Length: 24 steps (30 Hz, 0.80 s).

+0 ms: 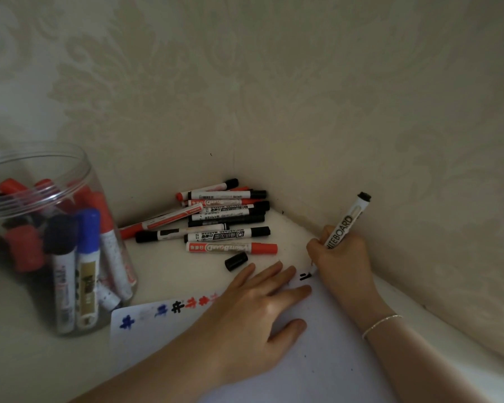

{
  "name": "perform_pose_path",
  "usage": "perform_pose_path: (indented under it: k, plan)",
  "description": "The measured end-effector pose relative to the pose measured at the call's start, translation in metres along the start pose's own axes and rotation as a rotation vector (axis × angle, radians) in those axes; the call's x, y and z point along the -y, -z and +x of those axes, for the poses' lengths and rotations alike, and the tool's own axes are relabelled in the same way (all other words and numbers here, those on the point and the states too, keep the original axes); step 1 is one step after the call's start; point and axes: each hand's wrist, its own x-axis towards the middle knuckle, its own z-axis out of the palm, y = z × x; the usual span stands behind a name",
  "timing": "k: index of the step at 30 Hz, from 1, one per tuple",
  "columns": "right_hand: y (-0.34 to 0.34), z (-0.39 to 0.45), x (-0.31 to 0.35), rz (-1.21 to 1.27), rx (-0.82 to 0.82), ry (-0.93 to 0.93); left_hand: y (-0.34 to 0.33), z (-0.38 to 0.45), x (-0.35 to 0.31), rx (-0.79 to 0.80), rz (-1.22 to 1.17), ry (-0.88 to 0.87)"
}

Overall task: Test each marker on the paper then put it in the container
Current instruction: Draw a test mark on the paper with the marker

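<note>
My right hand [342, 263] grips a black whiteboard marker [346, 221], uncapped, with its tip down on the white paper [326, 362] beside fresh black strokes [304, 276]. My left hand [255, 312] lies flat on the paper with fingers spread, holding it down. The marker's black cap [236, 261] lies loose on the table just beyond my left fingers. Blue, black and red test marks [169, 308] run along the paper's far edge. A pile of black and red markers [216, 221] lies in the corner. The clear plastic jar [50, 205] at the left holds several markers.
Patterned walls [274, 97] meet in a corner right behind the pile and hem in the cream table [169, 271] on the back and right. The jar stands close to the paper's left corner.
</note>
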Motion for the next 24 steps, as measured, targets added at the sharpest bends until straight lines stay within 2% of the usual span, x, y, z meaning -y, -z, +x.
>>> perform_pose_path:
  k: [7, 14, 19, 24]
  plan:
    - [0.0030, 0.0009, 0.0001, 0.067, 0.013, -0.065, -0.0005, 0.0004, 0.0003, -0.006, 0.005, 0.003]
    - [0.0019, 0.0013, -0.0007, -0.009, 0.038, -0.038, -0.0022, 0.0005, 0.0014, -0.021, 0.002, -0.010]
    - [0.0030, 0.0004, 0.0006, 0.052, 0.006, -0.052, -0.0018, 0.0006, 0.0008, -0.017, 0.012, -0.003]
    - [0.0012, 0.0001, 0.0004, 0.010, 0.021, -0.033, -0.0014, 0.0011, 0.0013, -0.034, -0.005, -0.001]
